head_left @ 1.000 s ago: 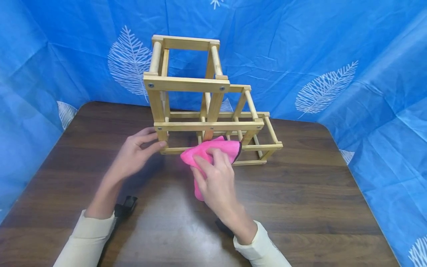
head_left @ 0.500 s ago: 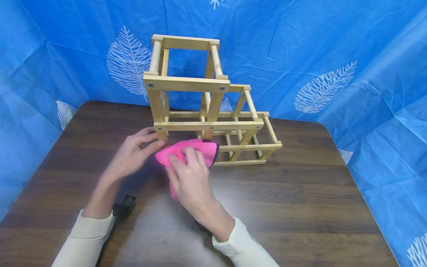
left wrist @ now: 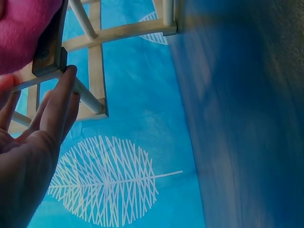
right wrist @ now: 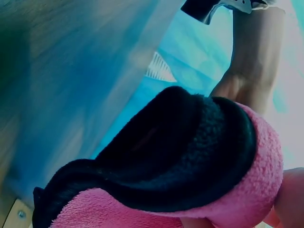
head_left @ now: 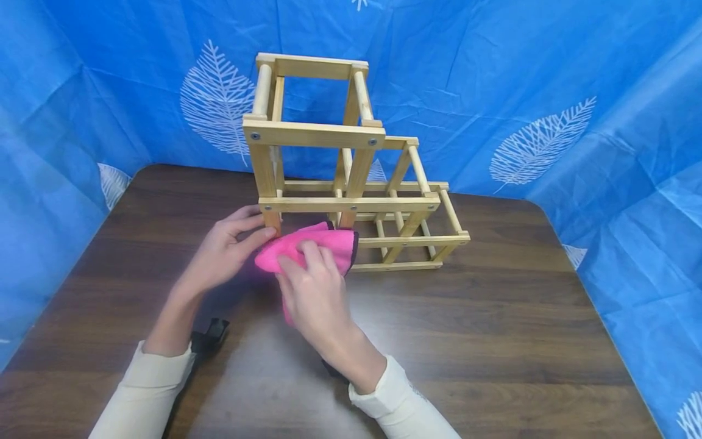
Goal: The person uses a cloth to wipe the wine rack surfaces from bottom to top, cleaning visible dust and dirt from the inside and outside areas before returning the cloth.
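A stepped rack of pale wood (head_left: 314, 134), built of slats and round dowels, stands on the table. My left hand (head_left: 222, 253) holds its lower left corner post, thumb in front and fingers behind. In the left wrist view, the fingers of that left hand (left wrist: 35, 147) reach up to the wooden frame beside the cloth (left wrist: 21, 33). My right hand (head_left: 320, 305) grips a pink cleaning cloth (head_left: 274, 253) with dark edging against the low front rail, close to the left hand. The cloth covers the left part of that rail. Its dark edging (right wrist: 209, 137) curls large across the right wrist view.
The dark wood-grain table (head_left: 482, 341) extends around the rack, widest to the right. Blue curtains (head_left: 439, 73) with white leaf prints hang behind it and along both sides. A black strap piece (head_left: 211, 335) shows beside the left wrist.
My right hand has slid the pink cloth leftward along the low front rail, from near the rack's middle to its left corner. My left hand has stayed at the corner post.
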Demonstrator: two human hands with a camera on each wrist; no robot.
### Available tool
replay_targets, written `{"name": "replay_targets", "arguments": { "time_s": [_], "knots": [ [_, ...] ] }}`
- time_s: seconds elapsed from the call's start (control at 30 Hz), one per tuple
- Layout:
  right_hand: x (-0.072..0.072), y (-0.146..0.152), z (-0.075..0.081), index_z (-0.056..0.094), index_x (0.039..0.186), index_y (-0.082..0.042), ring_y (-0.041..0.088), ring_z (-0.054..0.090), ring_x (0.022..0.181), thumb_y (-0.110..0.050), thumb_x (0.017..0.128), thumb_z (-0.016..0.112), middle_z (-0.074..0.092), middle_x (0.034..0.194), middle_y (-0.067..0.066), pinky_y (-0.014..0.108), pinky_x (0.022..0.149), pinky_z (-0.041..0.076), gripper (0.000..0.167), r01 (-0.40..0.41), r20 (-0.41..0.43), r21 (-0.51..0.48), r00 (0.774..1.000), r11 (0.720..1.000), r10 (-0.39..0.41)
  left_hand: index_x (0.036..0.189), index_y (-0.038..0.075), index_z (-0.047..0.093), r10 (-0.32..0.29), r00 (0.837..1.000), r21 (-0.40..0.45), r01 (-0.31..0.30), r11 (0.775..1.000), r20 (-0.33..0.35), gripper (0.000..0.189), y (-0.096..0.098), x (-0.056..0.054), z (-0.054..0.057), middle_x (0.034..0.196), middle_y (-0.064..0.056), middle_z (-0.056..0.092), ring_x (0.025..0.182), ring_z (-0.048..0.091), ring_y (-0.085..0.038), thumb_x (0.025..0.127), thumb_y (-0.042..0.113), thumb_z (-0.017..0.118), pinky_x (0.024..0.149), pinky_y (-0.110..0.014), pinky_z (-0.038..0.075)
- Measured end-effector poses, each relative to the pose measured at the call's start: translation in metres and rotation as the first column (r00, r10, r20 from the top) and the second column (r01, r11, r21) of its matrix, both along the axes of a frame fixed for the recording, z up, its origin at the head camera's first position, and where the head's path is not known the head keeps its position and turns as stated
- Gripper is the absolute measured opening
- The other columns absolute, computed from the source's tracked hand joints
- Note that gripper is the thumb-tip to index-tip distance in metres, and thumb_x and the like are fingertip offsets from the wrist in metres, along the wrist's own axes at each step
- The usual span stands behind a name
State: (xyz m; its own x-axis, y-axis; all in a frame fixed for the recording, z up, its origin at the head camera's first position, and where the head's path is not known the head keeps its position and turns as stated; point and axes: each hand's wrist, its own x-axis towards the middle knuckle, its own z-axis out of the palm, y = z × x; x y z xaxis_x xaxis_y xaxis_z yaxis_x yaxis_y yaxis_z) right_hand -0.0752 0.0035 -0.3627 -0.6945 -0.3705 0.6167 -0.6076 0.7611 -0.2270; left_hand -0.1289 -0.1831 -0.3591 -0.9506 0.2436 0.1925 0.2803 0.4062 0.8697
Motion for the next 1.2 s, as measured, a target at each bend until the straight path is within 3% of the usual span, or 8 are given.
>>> {"name": "replay_targets", "arguments": {
  "time_s": [0.37,0.77,1.03,1.2],
  "knots": [
    [-0.002,0.027,0.002,0.075,0.087,-0.008,0.027,0.059,0.08,-0.004,0.077,0.078,0.061,0.096,0.009,0.035,0.063,0.053,0.011,0.014,-0.047,0.01,0.999,1.0,-0.014,0.126,0.0,0.066,0.003,0.999,0.01,-0.003,1.0,-0.043,0.031,0.002,-0.002,-0.003,0.135,-0.013,0.053,0.123,0.05,-0.034,0.099,0.015,0.061,0.094,-0.056,0.045],
    [0.007,0.058,0.012,0.073,0.081,-0.009,0.027,0.058,0.076,-0.005,0.079,0.076,0.062,0.093,0.009,0.038,0.06,0.052,0.005,0.052,-0.007,-0.054,0.999,0.997,-0.053,0.124,-0.002,0.066,0.005,0.998,-0.001,-0.005,1.0,-0.056,0.03,0.003,-0.003,-0.003,0.134,-0.014,0.054,0.119,0.052,-0.031,0.099,0.014,0.06,0.093,-0.052,0.045],
    [0.011,0.09,0.033,0.077,0.09,-0.004,0.028,0.059,0.079,-0.005,0.079,0.081,0.062,0.093,0.012,0.041,0.065,0.051,0.012,0.123,0.04,-0.128,0.992,0.984,-0.119,0.124,-0.004,0.066,0.016,0.999,0.026,-0.014,1.0,-0.049,0.03,0.002,-0.003,-0.004,0.135,-0.015,0.054,0.118,0.053,-0.03,0.098,0.012,0.062,0.084,-0.016,0.046],
    [0.011,0.107,0.041,0.078,0.095,-0.002,0.029,0.059,0.078,-0.003,0.08,0.078,0.062,0.092,0.013,0.043,0.063,0.049,0.015,0.175,0.029,-0.172,0.985,0.969,-0.173,0.125,-0.004,0.065,0.013,0.999,0.033,-0.011,0.999,-0.04,0.031,0.002,-0.003,-0.004,0.135,-0.016,0.053,0.118,0.053,-0.03,0.098,0.012,0.062,0.084,-0.015,0.046]
  ]
}}
